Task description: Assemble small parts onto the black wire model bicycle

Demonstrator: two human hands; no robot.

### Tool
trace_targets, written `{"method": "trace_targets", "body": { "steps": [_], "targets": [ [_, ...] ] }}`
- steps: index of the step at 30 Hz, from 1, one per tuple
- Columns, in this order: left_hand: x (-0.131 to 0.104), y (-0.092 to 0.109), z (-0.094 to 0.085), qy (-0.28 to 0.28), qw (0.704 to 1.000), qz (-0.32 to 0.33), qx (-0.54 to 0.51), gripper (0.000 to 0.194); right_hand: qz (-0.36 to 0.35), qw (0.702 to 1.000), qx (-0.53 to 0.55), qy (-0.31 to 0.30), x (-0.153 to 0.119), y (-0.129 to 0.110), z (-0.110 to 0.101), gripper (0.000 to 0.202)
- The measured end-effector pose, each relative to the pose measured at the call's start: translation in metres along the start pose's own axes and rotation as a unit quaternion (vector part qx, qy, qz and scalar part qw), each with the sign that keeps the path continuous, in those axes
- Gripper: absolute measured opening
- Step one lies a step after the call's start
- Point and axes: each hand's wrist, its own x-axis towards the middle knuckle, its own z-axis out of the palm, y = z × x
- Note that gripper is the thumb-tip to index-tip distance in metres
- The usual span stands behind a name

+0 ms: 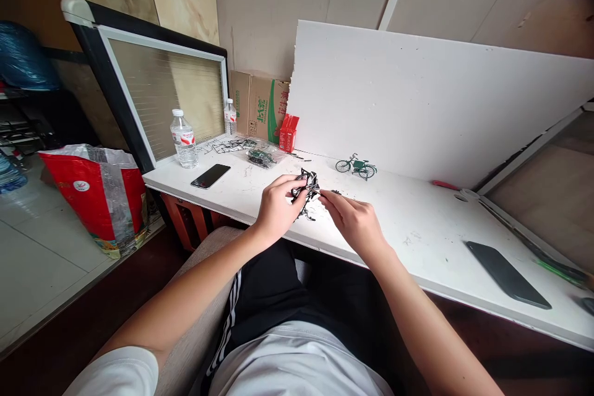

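Observation:
My left hand [276,204] is closed on a small black model bicycle [310,180], holding it just above the front of the white table. Its thin wheels and frame overlap, and my fingers hide part of it. From the right, my right hand [350,213] pinches a thin, light-tipped tool against the model; most of the tool is hidden by the fingers. Below the hands, some small black parts [306,215] show near the table edge. Beyond my right hand, a finished green model bicycle [356,166] stands upright on the table.
On the white table [394,223] lie a phone [211,176], a clear bag of green parts [262,156], black part frames [232,145] and a dark flat slab [508,273]. Water bottles [184,139], a red box [288,133] and a cardboard box [260,105] stand at the back left.

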Motion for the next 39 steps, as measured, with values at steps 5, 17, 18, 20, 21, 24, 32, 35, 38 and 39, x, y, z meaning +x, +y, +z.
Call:
{"method": "trace_targets", "body": {
  "steps": [5, 17, 18, 20, 21, 24, 32, 35, 38, 39],
  "targets": [
    [-0.003, -0.003, 0.001, -0.007, 1.0, 0.011, 0.028, 0.025, 0.007, 0.999, -0.043, -0.009, 0.0, -0.001, 0.005, 0.037],
    [-0.001, -0.01, 0.0, 0.004, 0.991, 0.067, 0.115, 0.026, 0.116, 0.987, 0.065, -0.087, -0.011, -0.001, 0.033, 0.021],
    [0.0, -0.012, 0.0, 0.008, 0.987, 0.085, 0.133, 0.026, 0.111, 0.988, 0.065, -0.089, -0.013, 0.001, 0.036, 0.018],
    [0.0, -0.016, 0.001, 0.02, 0.977, 0.124, 0.17, 0.025, 0.095, 0.99, 0.053, -0.088, -0.017, 0.005, 0.041, 0.015],
    [-0.001, -0.018, 0.001, 0.023, 0.972, 0.14, 0.188, 0.024, 0.084, 0.992, 0.044, -0.085, -0.018, 0.008, 0.043, 0.015],
    [-0.002, -0.02, 0.002, 0.025, 0.958, 0.171, 0.227, 0.025, 0.045, 0.996, 0.018, -0.076, -0.019, 0.014, 0.045, 0.017],
    [-0.005, -0.02, 0.004, 0.016, 0.952, 0.18, 0.247, 0.025, 0.057, 0.995, 0.022, -0.083, -0.015, 0.015, 0.041, 0.034],
    [-0.006, -0.022, 0.006, 0.018, 0.952, 0.18, 0.247, 0.027, 0.139, 0.978, 0.11, -0.11, -0.014, 0.011, 0.039, 0.04],
    [-0.008, -0.023, 0.008, 0.017, 0.953, 0.179, 0.242, 0.026, 0.231, 0.935, 0.233, -0.133, -0.012, 0.006, 0.037, 0.048],
    [-0.008, -0.024, 0.008, 0.016, 0.955, 0.177, 0.239, 0.025, 0.246, 0.925, 0.257, -0.133, -0.011, 0.004, 0.036, 0.05]
  ]
}}
